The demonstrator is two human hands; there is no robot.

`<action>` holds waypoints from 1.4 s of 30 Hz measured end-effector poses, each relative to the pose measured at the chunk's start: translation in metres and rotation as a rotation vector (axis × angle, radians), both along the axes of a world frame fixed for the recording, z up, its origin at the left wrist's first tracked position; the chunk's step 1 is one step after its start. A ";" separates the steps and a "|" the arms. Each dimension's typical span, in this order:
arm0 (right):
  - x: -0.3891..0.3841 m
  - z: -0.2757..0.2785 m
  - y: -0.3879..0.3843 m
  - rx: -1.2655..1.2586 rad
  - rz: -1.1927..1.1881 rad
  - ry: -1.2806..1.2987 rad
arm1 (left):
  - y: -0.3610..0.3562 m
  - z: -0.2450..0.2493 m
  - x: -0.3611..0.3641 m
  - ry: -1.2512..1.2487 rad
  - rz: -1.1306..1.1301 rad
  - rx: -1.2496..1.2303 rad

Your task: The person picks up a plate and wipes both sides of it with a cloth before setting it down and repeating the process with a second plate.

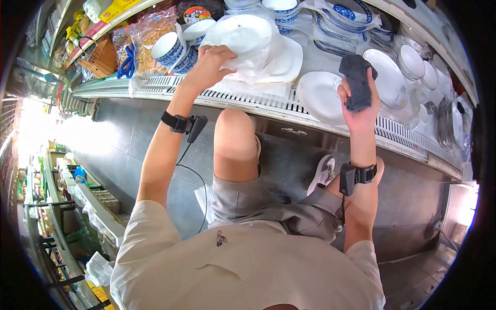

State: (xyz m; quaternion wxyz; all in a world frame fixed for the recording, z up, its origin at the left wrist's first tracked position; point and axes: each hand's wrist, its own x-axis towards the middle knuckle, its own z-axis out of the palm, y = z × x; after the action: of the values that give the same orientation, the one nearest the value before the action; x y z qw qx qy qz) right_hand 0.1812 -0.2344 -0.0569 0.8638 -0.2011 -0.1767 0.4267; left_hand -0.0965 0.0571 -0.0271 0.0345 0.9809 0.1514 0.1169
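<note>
My left hand [211,64] is closed on crumpled clear plastic wrap [250,70] at the near left edge of a white plate [240,33]. That plate lies on top of white square-edged plates [289,59]. My right hand [361,106] grips a dark grey cloth [357,82], holding it up above the shelf. Below and left of the cloth, a round white plate [320,95] rests partly over the shelf's slotted front edge. Another white plate [385,80] lies just right of the cloth. Blue-patterned bowls [168,49] are stacked left of the plates.
Patterned plates [343,26] are stacked at the back, and white bowls [412,61] stand at the right. Several plates on edge [450,124] are further right. A wicker basket [99,61] and bagged goods [150,41] sit at the left. The slotted shelf edge [248,103] runs before my knees.
</note>
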 end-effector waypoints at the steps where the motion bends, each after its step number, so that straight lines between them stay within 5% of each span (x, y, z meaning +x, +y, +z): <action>1: 0.001 -0.001 -0.002 -0.001 -0.006 0.005 | 0.001 0.001 0.002 0.019 0.014 -0.070; 14: 0.018 0.000 -0.026 -0.006 -0.056 -0.019 | 0.045 0.021 0.004 -0.011 0.002 -0.457; 20: 0.022 0.000 -0.035 0.027 -0.067 -0.045 | 0.048 0.048 0.010 -0.316 0.100 -0.376; 25: 0.025 0.003 -0.043 0.033 -0.090 -0.071 | 0.033 0.097 0.038 -0.287 0.246 -0.220; 27: 0.027 0.006 -0.047 0.040 -0.104 -0.077 | 0.041 0.108 0.051 -0.425 -0.051 0.367; 32: 0.036 0.006 -0.061 0.084 -0.160 -0.064 | -0.031 0.115 0.095 -0.432 -0.202 0.422; 42: 0.043 0.010 -0.082 0.062 -0.271 -0.085 | -0.148 -0.002 0.155 -0.260 -0.637 0.295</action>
State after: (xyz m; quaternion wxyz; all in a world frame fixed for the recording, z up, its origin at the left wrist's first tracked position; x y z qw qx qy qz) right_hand 0.2241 -0.3169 -0.0466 0.9110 -0.2143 -0.1976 0.2918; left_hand 0.0587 -0.0911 -0.0288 -0.0537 0.9502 -0.1856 0.2443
